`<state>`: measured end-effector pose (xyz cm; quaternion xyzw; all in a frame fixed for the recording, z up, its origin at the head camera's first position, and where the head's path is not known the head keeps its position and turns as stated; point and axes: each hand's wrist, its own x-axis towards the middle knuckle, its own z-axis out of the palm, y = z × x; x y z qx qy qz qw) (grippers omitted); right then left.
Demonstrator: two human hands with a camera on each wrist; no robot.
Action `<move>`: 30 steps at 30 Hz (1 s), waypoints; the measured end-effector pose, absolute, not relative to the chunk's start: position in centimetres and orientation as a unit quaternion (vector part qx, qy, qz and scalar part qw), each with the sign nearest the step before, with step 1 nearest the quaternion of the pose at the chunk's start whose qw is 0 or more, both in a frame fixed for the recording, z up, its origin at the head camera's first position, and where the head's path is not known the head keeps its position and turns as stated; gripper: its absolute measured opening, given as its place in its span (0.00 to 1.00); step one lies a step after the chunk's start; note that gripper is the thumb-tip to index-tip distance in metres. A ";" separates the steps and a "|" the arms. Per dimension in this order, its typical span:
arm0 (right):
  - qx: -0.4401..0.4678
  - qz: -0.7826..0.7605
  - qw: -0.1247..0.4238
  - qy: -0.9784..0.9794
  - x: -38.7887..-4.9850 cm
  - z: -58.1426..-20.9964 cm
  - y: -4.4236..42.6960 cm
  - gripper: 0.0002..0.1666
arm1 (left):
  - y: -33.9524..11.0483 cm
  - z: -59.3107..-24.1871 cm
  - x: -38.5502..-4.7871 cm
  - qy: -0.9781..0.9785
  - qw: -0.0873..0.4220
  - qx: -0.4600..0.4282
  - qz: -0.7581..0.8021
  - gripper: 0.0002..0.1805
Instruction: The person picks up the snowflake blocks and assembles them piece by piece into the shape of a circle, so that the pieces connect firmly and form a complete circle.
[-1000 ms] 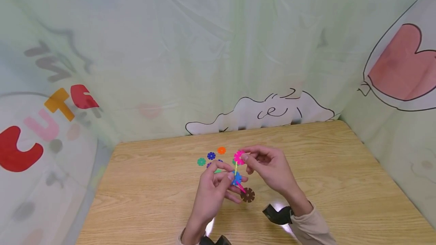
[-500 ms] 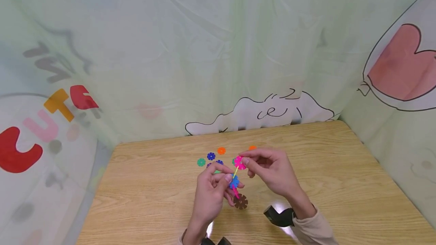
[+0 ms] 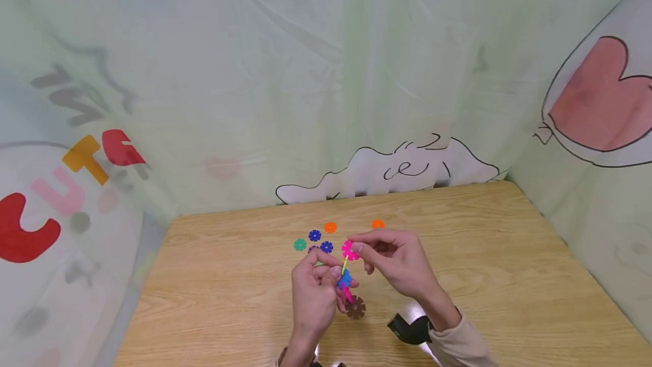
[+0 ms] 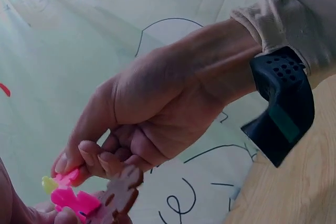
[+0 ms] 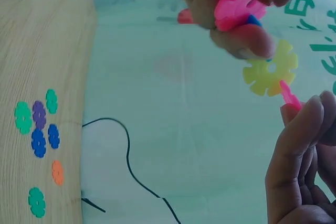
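Note:
Notched plastic discs are joined in a chain between both hands. My left hand (image 3: 314, 293) pinches the blue disc (image 3: 344, 278) between thumb and fingers. Below that, a pink disc (image 3: 347, 294) links to a brown disc (image 3: 355, 307), which hangs nearest me. A yellow disc (image 5: 273, 69) rises from the blue one, edge-on in the head view. With thumb and index finger my right hand (image 3: 402, 262) pinches another pink disc (image 3: 349, 250). In the right wrist view its edge meets the yellow disc's rim at a notch; how deep it sits I cannot tell.
Several loose discs lie on the wooden table (image 3: 214, 287) beyond the hands, among them a green disc (image 3: 300, 244), a blue disc (image 3: 314, 235) and two orange discs, one left (image 3: 330, 227), one right (image 3: 377, 223). A printed curtain (image 3: 244, 101) hangs behind the table's far edge.
Both hands have shifted slightly left and toward me. The right hand's pink disc has come down against the yellow disc. The brown disc has swung lower and left.

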<state>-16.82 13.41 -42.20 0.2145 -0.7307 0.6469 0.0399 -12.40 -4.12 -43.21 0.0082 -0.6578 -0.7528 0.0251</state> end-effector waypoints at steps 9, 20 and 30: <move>0.222 0.634 0.033 -0.740 -17.0 -42.7 13.3 0.07 | -4.2 -43.4 -12.4 -0.660 0.024 0.026 -0.751 0.04; 0.242 0.633 0.011 -0.735 -17.3 -42.8 13.6 0.07 | -4.3 -43.3 -12.5 -0.659 0.021 0.024 -0.752 0.04; 0.208 0.659 -0.038 -0.722 -18.3 -43.6 14.2 0.11 | -5.4 -43.1 -13.2 -0.634 -0.052 -0.002 -0.772 0.05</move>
